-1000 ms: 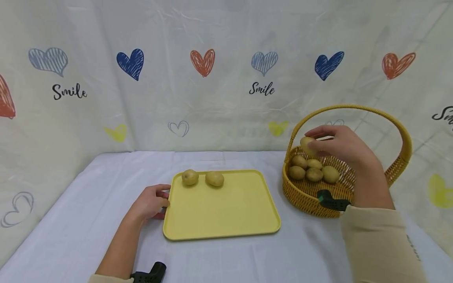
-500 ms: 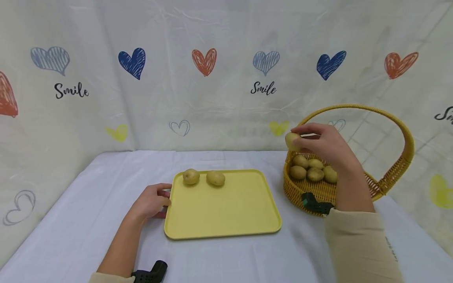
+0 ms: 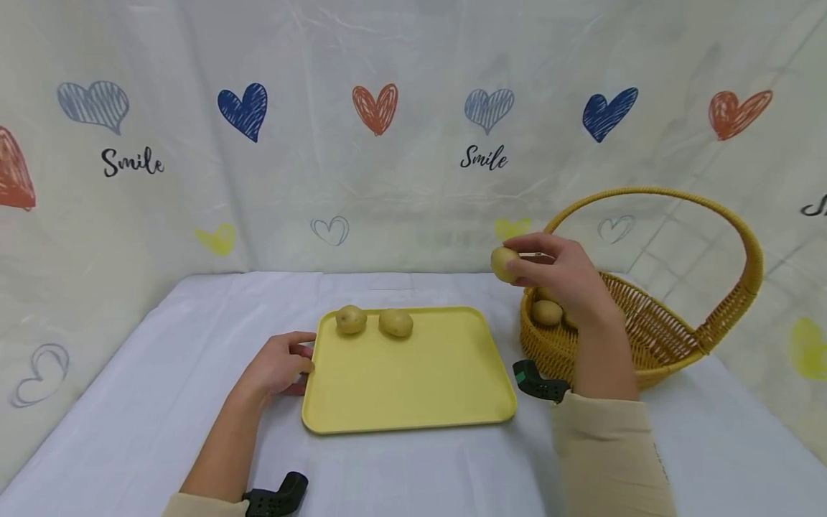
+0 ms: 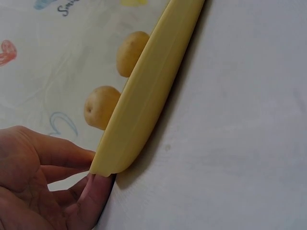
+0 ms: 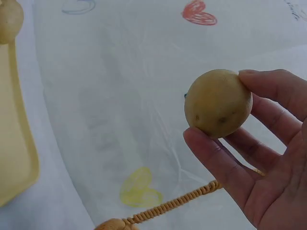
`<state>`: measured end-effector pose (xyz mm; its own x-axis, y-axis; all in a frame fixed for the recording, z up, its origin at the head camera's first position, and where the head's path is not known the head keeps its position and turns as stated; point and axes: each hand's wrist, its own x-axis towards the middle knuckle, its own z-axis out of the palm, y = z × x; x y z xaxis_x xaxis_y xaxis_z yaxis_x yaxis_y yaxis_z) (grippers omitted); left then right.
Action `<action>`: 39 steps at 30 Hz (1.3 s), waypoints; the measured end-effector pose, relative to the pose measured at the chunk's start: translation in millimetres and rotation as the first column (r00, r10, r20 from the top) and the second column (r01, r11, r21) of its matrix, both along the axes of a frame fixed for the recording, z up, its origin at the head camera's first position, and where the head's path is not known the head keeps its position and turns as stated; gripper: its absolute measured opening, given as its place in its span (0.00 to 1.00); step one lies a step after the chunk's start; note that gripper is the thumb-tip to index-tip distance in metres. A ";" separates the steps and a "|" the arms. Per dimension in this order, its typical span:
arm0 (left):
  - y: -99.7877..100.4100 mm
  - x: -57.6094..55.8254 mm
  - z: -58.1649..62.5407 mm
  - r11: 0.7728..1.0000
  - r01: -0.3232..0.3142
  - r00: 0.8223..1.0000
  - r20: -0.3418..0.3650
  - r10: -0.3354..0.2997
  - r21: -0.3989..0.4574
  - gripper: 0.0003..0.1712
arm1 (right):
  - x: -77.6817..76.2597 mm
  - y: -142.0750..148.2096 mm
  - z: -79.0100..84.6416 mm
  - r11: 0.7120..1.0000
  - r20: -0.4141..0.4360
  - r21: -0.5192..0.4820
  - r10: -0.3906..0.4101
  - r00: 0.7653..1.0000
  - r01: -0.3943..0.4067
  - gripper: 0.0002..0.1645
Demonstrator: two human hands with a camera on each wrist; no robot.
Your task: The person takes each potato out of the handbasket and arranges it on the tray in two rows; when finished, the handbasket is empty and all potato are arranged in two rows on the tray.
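Between the thumb and fingers of my right hand (image 3: 563, 276), a round yellow potato (image 5: 218, 103) is pinched, raised just left of the wicker basket (image 3: 539, 348). In the head view the basket's potatoes (image 3: 547, 312) are partly hidden by this hand and wrist. My left hand (image 3: 278, 366) grips the left edge of a yellow tray (image 3: 413, 380), fingertips right at its rim in the left wrist view. Two potatoes lie near the tray's back edge: a rounder one (image 3: 351, 319) at the left corner and a longer one (image 3: 395, 323) beside it.
The basket's tall arched handle (image 3: 659, 192) rises at the right of the table. A white cloth (image 3: 213, 345) covers the table, and a backdrop sheet (image 3: 413, 194) printed with hearts hangs behind it.
My right hand has carried the potato leftward out from over the basket toward the tray. The left hand stays at the tray's edge.
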<state>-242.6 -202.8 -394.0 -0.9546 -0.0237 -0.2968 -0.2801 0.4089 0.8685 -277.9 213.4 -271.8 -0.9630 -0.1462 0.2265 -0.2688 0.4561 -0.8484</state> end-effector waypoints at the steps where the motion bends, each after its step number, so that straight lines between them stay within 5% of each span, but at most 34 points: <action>1: 0.1 -0.3 -0.3 1.000 -0.004 1.000 0.002 0.004 0.001 0.37 | -0.1 -2.2 -1.4 1.000 0.000 -0.001 0.003 1.000 -0.003 0.27; 17: 3.1 0.2 -0.9 1.000 -0.008 1.000 -0.004 0.008 0.030 0.37 | -9.2 -28.2 -27.1 0.987 0.030 -0.121 0.109 0.994 -0.104 0.24; 39: 0.0 0.8 -0.3 1.000 -0.017 1.000 0.000 0.017 0.022 0.37 | -38.3 -70.8 -67.5 0.973 0.128 -0.066 0.229 0.965 -0.222 0.25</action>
